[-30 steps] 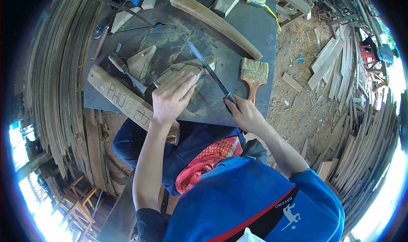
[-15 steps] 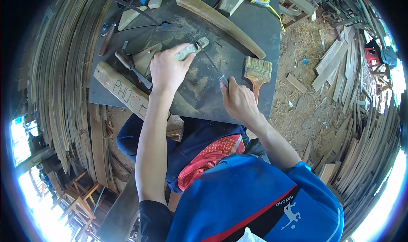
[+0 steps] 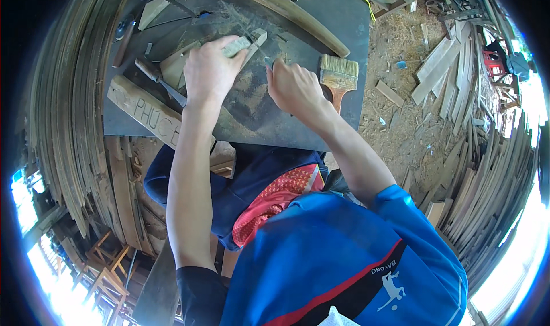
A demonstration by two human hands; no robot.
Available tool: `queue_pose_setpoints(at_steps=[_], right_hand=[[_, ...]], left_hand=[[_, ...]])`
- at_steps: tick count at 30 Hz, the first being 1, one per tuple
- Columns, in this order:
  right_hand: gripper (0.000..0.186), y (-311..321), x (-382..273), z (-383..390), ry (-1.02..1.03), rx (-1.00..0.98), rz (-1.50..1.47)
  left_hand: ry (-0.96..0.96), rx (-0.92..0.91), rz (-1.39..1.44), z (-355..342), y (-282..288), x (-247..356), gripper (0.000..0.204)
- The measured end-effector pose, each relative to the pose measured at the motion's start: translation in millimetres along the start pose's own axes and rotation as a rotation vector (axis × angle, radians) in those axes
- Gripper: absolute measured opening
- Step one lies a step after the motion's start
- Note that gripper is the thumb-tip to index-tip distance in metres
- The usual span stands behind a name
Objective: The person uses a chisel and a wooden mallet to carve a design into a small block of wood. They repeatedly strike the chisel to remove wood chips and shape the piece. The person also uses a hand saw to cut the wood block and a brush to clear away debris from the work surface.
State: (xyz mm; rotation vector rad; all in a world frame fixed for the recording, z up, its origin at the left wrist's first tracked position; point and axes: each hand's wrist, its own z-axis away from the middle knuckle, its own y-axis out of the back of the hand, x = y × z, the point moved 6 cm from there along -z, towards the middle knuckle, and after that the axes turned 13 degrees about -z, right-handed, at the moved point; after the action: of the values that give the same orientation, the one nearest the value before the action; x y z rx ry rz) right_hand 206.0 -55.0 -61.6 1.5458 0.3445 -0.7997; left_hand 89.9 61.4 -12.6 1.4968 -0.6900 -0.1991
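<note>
Right now my left hand [image 3: 211,68] is curled over a small pale wood piece [image 3: 239,45], fingers wrapped across its top and pressing it down onto the dark work board [image 3: 258,117]; the free end of the piece sticks out to the right of my fingertips. Just right of it, my right hand [image 3: 295,88] is clenched around a thin tool [image 3: 267,62] of which I see only a short bit at the fingertips, so I cannot tell what kind it is. The tip sits close beside the wood piece, though I cannot tell whether they touch.

Under both hands the board is dusted with pale shavings. Near the left hand, to its left, a chisel-like tool with a wooden handle [image 3: 159,81] lies slanted, and nearer still a lettered wooden plank [image 3: 150,113] runs along the board's left near edge. To the right of my right hand lies a paintbrush [image 3: 338,77], bristles pointing far, handle partly behind my wrist. Along the far edge a long curved wooden strip [image 3: 289,14] runs diagonally.

Further out, stacks of thin bent wood slats [image 3: 60,97] stand on the left, and loose offcuts [image 3: 441,68] lie scattered over the sawdust-covered ground on the right.
</note>
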Motion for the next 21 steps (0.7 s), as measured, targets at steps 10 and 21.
queue_pose_setpoints(at_steps=[10, 21], right_hand=[[0.043, -6, 15, -17, 0.088, -0.062, -0.087], [0.055, -2, 10, -29, -0.033, -0.082, -0.202]], left_hand=[[0.021, -0.013, -0.064, -6, 1, -5, 0.035], [-0.011, 0.024, -0.094, 0, -4, 4, 0.033]])
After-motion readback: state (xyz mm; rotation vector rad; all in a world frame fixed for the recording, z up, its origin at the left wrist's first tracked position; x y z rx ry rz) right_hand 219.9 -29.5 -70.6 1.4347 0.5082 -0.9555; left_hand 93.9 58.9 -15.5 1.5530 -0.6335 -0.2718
